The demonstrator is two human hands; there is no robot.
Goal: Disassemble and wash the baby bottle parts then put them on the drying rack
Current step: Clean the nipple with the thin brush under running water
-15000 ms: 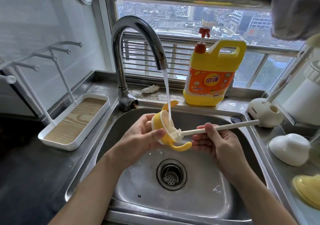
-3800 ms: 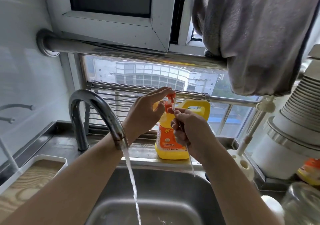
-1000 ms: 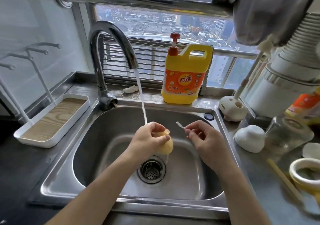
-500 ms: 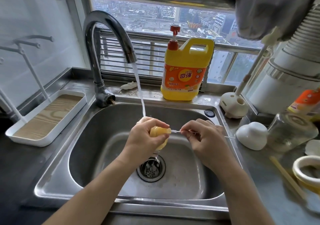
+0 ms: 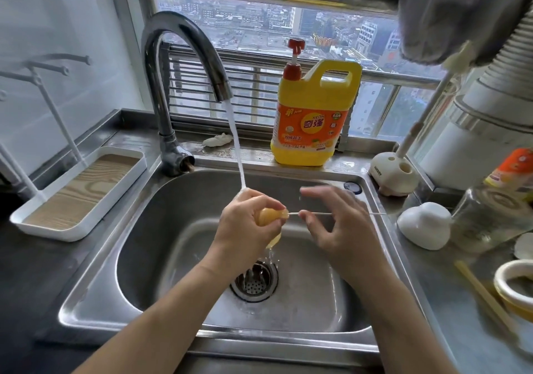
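Observation:
My left hand (image 5: 245, 223) grips the yellowish silicone nipple (image 5: 271, 216) over the sink (image 5: 161, 258), under the running water from the faucet (image 5: 184, 45). My right hand (image 5: 334, 223) pinches a thin white straw brush (image 5: 331, 214) between thumb and finger, its tip pushed into the nipple's end. The white drying rack (image 5: 83, 189) with a wood-look tray and pegs stands on the left counter. On the right counter are a white dome cap (image 5: 424, 225), the glass bottle body (image 5: 490, 218) and a yellow ring collar (image 5: 513, 284).
A yellow detergent jug (image 5: 314, 114) with a red pump stands behind the sink. A white brush holder (image 5: 395, 173) with a long brush sits at the back right. A wooden stick (image 5: 484, 296) lies on the right counter. A grey cloth (image 5: 461, 13) hangs above.
My right hand has brought the thin brush to the nipple and slid its tip into the end. My left hand holds the nipple in the stream as before.

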